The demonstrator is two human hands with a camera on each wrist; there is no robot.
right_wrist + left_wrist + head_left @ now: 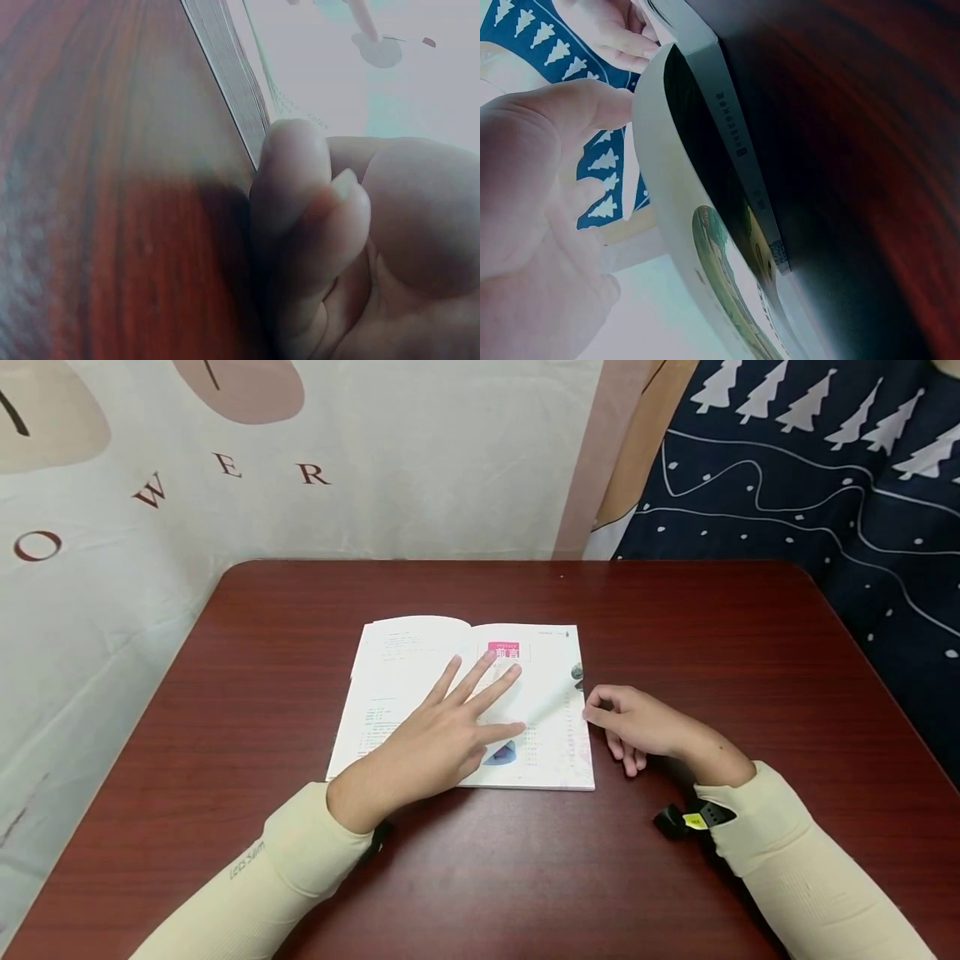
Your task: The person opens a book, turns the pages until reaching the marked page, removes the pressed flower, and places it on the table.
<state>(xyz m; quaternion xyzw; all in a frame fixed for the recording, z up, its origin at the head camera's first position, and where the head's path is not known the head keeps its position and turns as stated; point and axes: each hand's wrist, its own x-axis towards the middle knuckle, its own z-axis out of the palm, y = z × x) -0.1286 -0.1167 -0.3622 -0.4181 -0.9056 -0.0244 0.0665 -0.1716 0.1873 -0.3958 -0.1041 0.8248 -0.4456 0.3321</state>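
Observation:
An open book [551,710] lies on the table, with printed text, a pink heading block and a blue picture on its right page. My left hand [442,735] rests across its middle, fingers spread and straight, palm down. Low in the left wrist view, that hand's thumb [592,105] touches the curved page beside the dark gap above the cover. At the book's right edge is my right hand [637,727], its fingers bent and its thumb and index finger close together. In the right wrist view its fingertips [296,150] meet the page edge; whether a page is between them is hidden.
The dark red-brown table [262,693] extends around the book. A black wrist strap with a yellow label [695,821] sits at the right cuff. Behind the table hang a white lettered curtain [420,460] and a navy curtain with white trees [795,485].

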